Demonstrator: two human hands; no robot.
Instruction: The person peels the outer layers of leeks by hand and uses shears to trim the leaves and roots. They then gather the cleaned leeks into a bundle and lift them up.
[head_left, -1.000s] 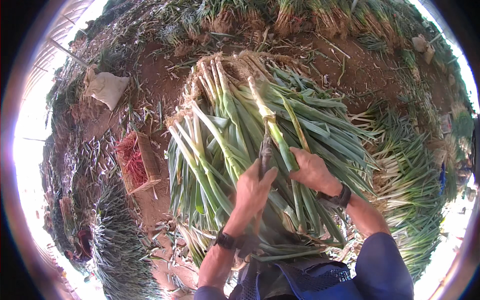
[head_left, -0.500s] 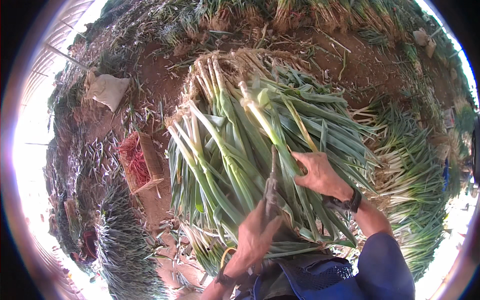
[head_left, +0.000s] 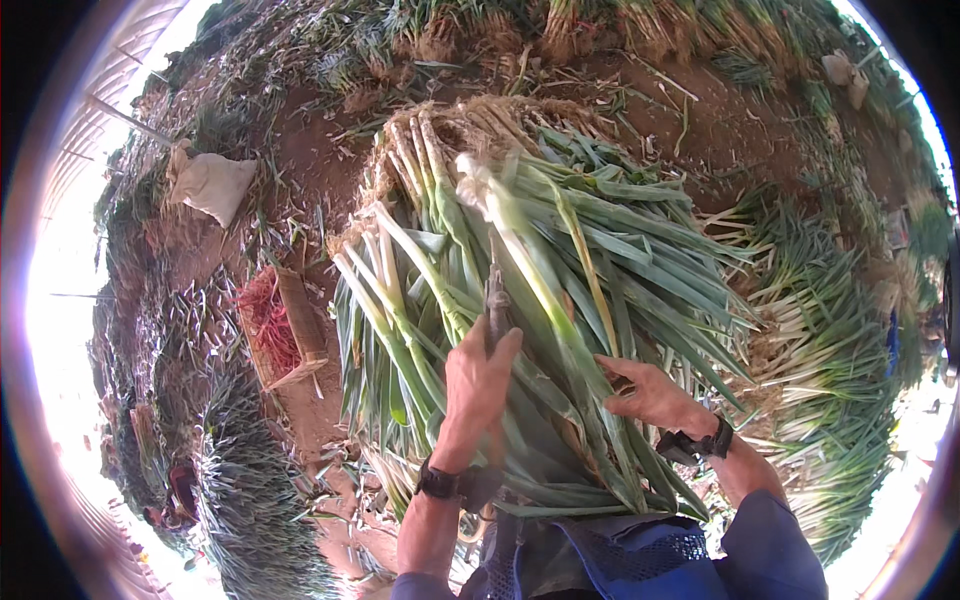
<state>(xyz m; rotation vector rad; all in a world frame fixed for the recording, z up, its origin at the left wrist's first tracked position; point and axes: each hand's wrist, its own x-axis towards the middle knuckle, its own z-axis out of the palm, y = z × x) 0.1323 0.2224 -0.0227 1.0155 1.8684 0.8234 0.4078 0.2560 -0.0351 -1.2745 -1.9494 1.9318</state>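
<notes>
My left hand [head_left: 478,378] is wrapped around a grey pistol-shaped air blow gun [head_left: 495,290], its thin nozzle pointing away from me beside a leek's stalk. That leek [head_left: 540,285] slants over the pile, its white root end blurred and its green leaves trailing toward me. My right hand [head_left: 650,392] is closed on those leaves, right of the blow gun. Beneath both hands spreads a large heap of leeks [head_left: 400,260], with roots at the far side and leaves hanging near me.
A wooden crate [head_left: 300,330] of red strands stands on the soil at left, with a pale sack [head_left: 214,184] farther back. Rows of leeks [head_left: 815,350] lie along the right, and more leafy bundles [head_left: 255,490] at lower left. Further bunches line the far edge.
My left hand has moved away from me and slightly left with the blow gun. My right hand has shifted a little nearer along the leek, whose root end has moved left.
</notes>
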